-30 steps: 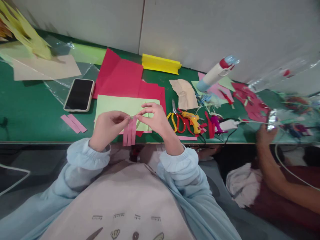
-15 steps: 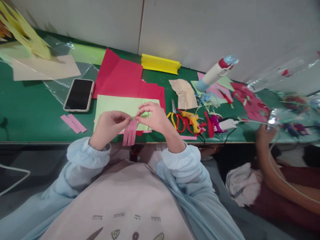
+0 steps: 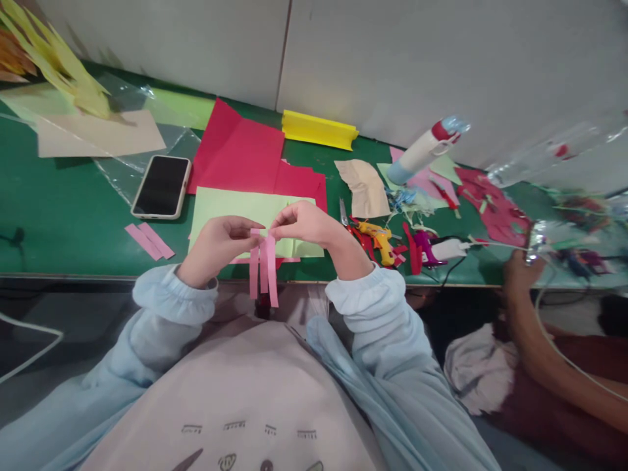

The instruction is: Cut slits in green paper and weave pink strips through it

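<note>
Pink paper strips (image 3: 263,265) hang down between my two hands, over the front edge of the table. My left hand (image 3: 218,245) pinches their top at the left. Thumb and fingers of my right hand (image 3: 307,226) are closed on the top of the strips at the right. Under and behind both hands lies a pale green sheet (image 3: 220,203), with red paper (image 3: 245,150) beyond it. Two loose pink strips (image 3: 150,241) rest on the table to the left of my left hand.
A phone (image 3: 161,186) lies at the left. On the right are scissors (image 3: 343,212), a yellow glue gun (image 3: 380,241), a purple glue gun (image 3: 426,248), a tan piece (image 3: 366,188) and a bottle (image 3: 426,150). Another person's hand (image 3: 521,268) holds something shiny at the far right.
The pink strips have spread apart and hang lower. My right hand has moved slightly right, its forearm now covering the scissors' handles. The whole view has shifted a little.
</note>
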Tool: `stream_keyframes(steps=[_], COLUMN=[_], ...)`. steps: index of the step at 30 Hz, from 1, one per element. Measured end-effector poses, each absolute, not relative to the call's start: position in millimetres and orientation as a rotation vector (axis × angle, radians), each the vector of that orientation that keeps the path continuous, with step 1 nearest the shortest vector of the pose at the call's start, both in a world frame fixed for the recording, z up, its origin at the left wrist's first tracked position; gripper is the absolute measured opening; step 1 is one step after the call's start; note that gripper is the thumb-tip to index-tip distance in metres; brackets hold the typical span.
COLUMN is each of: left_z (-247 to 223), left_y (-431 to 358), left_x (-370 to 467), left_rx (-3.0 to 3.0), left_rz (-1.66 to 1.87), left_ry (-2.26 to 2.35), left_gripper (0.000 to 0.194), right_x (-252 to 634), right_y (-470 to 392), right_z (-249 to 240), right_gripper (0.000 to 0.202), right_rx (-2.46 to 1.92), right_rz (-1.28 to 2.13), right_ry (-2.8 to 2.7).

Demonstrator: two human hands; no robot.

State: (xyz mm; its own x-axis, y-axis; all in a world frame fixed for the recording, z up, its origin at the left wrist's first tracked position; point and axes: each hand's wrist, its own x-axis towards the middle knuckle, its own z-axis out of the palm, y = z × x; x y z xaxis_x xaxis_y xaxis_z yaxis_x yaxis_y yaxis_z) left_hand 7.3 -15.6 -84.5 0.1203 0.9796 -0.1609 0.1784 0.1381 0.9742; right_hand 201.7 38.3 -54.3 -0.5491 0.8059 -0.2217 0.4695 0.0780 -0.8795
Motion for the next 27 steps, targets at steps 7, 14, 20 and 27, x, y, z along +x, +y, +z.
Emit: stream_keyframes(steps=[7, 14, 20, 27], left_z=[-87.1, -82.4, -87.8, -85.9], left_y=[-12.9, -7.5, -3.6, -3.6], left_x=[-1.1, -3.0, -5.7, -10.3], left_rx=[1.274, 1.321, 1.317, 1.308], left_rz=[0.845, 0.77, 0.82, 0.864], left_ry=[1.239, 1.331, 1.388, 1.438], left_gripper=[0.035, 0.032, 0.031, 0.031], right_x=[198.1, 192.1, 201.5, 217.1], right_y=[49.5, 52.7, 58.5, 65.0], right_z=[-58.4, -53.4, -44.4, -44.2], right_gripper=[0.012, 0.014, 0.012, 0.018], right_rx=[-1.257, -1.248, -1.263, -1.291], right_rz=[1.47, 1.5, 1.473, 1.412], right_ry=[-2.139, -2.25, -2.338, -2.38])
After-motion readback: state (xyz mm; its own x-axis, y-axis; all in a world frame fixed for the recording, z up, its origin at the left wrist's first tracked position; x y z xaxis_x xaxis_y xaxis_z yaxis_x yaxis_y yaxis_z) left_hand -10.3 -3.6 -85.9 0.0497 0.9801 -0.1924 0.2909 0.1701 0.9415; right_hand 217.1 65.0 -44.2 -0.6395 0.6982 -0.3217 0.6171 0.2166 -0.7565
